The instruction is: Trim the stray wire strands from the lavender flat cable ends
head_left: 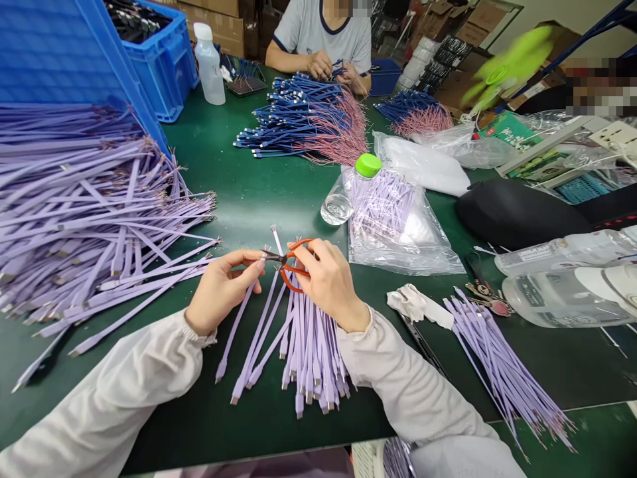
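Orange-handled scissors (283, 259) are in my right hand (326, 275), its fingers through and around the loops. Their dark blades point left and meet the fingertips of my left hand (229, 285). That hand is closed in a pinch on a lilac cable (235, 332), whose plug end hangs down toward me; its upper end is mostly hidden by my fingers. Just to the right, under my right hand, lies a bunch of lilac cables (313, 352), plugs toward me and stripped wire ends away. A few single cables lie between the bunch and my left hand.
A big heap of lilac cables (94, 219) spills from a blue crate (74, 60) at left. A green-capped bottle (367, 166) stands by a plastic bag of cables (398, 226). More lilac cables (502, 358) lie at right. Across the table a person handles blue cables.
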A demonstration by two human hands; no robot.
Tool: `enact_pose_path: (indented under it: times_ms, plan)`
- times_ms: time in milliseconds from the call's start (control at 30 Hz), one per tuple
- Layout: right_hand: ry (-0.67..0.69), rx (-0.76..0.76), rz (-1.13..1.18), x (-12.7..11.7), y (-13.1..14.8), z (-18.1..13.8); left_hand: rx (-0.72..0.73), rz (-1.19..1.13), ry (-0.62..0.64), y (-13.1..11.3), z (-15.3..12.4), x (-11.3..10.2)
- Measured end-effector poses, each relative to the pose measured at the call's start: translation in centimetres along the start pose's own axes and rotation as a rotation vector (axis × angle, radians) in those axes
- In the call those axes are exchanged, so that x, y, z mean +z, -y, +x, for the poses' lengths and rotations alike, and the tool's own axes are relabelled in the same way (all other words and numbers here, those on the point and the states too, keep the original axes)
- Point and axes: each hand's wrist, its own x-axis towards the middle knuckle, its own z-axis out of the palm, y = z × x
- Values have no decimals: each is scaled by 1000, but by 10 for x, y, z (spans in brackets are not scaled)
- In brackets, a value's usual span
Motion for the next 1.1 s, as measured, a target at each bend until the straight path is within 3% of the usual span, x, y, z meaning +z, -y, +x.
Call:
enact_pose_path:
  times_ms: [333, 600, 700, 800, 933, 1100]
  plan:
    - [97, -16, -17, -4, 0, 0, 243, 144, -128, 5, -1, 0]
    - [86, -19, -13, -1, -2, -2, 315, 201, -161, 11, 3, -2]
    - [16, 54, 133, 3, -1, -3, 278, 186, -148, 9, 3, -2]
    - [-45, 177, 449, 3, 4, 0, 214, 178, -102, 4, 1, 0]
    - [-8, 181, 776, -4, 12, 6, 175, 182, -49, 1, -1, 2]
    - [-36, 133, 780, -2, 12, 5, 143, 160, -31, 3, 0, 3]
